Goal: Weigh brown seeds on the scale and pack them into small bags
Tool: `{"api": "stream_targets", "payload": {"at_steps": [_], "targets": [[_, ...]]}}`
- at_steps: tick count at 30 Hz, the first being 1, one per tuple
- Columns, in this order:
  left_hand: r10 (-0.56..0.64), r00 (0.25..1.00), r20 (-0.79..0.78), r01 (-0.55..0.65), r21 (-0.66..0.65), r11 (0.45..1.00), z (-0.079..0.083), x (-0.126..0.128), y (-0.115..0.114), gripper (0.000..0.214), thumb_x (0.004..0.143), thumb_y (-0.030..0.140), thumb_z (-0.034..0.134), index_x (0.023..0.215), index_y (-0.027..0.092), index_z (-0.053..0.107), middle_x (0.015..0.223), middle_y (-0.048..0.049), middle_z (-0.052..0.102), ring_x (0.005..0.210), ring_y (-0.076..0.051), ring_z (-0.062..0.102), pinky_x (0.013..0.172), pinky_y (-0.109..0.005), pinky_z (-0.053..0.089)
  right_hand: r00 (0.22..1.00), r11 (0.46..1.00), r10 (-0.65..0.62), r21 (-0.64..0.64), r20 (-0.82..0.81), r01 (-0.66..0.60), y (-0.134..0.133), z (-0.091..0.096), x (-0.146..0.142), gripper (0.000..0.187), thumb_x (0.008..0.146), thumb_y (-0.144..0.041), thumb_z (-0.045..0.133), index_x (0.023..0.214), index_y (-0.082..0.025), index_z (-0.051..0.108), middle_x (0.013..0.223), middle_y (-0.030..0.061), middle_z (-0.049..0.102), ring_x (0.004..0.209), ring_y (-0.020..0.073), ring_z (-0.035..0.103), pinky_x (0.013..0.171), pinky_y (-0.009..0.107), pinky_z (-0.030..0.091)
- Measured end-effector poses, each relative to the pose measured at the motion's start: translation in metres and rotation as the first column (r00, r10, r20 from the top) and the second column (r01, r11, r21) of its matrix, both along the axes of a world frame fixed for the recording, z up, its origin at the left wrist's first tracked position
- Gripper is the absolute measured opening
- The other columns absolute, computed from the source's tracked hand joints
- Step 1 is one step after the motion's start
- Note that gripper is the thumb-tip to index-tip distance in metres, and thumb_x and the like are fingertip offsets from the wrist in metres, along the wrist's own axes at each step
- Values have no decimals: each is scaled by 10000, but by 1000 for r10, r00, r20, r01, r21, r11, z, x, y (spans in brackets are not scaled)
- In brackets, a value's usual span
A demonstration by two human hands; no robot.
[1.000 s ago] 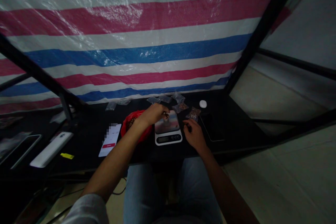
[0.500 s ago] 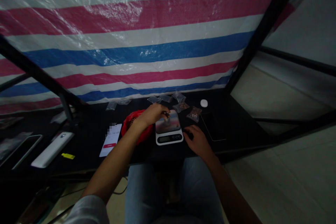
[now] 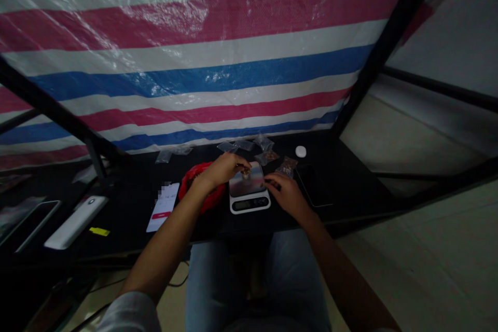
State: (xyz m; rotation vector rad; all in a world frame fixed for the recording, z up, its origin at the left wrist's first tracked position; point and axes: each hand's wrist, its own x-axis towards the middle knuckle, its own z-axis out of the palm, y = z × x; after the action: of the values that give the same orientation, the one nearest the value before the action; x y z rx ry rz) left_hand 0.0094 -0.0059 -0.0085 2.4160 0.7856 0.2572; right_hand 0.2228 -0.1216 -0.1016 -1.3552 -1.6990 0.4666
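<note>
A small white digital scale with a steel platform sits on the black table. My left hand reaches over the scale's far left corner, fingers pinched on small brownish pieces above the platform. My right hand lies at the scale's right edge, fingers curled with their tips touching it; whether it holds anything I cannot make out. A red bag lies just left of the scale under my left forearm. A small clear bag of brown pieces rests behind my right hand.
Several small clear bags lie along the table's back edge by the striped tarp. A white round lid sits at the back right. A phone and a white power bank lie to the left, a dark tablet to the right.
My right hand has moved up and left from the table in front of the scale to the scale's right edge. My left hand stays pinched over the platform.
</note>
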Motion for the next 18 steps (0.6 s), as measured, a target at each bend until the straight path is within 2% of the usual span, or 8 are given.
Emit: {"api": "stream_targets", "payload": {"at_steps": [4, 7, 10, 15, 18], "targets": [[-9, 1000, 29, 9, 9, 1000, -4, -1, 1, 334, 915, 61, 497, 1031, 161, 794, 982, -76, 808, 893, -182, 752, 843, -253, 528, 990, 996, 87, -40, 109, -83, 16, 11, -9, 150, 879, -83, 654, 913, -198, 744, 909, 68, 772, 865, 220, 708, 837, 360, 538], [-31, 999, 28, 30, 31, 999, -7, 0, 1, 382, 897, 32, 484, 1086, 172, 785, 997, -66, 811, 920, -177, 757, 850, -250, 534, 987, 993, 105, -57, 122, -99, 19, 12, -11, 140, 871, -77, 663, 894, -193, 738, 909, 69, 774, 893, 230, 709, 852, 370, 530], [-19, 1000, 9, 19, 52, 998, -8, 1, 1, 393, 896, 39, 491, 1137, 171, 773, 1022, -69, 811, 948, -180, 759, 867, -256, 537, 995, 995, 88, -54, 47, -86, 20, 10, -9, 135, 863, -92, 664, 920, -193, 734, 910, 66, 767, 863, 214, 711, 825, 354, 542], [-2, 1000, -14, 2, 35, 999, -1, 3, -3, 384, 921, 103, 522, 1233, 180, 733, 1045, -70, 807, 956, -192, 753, 846, -252, 536, 983, 1000, 20, -14, -181, -23, 34, 9, -12, 134, 866, -157, 642, 961, -197, 728, 942, 68, 781, 837, 197, 727, 782, 333, 569], [10, 1000, 10, -10, 51, 999, 2, 4, -4, 446, 881, 47, 530, 1265, 185, 709, 1092, -73, 796, 955, -191, 745, 854, -253, 531, 968, 1000, 15, 15, -250, -12, 47, 12, -21, 127, 859, -183, 656, 961, -197, 731, 954, 74, 791, 861, 202, 739, 808, 343, 578]]}}
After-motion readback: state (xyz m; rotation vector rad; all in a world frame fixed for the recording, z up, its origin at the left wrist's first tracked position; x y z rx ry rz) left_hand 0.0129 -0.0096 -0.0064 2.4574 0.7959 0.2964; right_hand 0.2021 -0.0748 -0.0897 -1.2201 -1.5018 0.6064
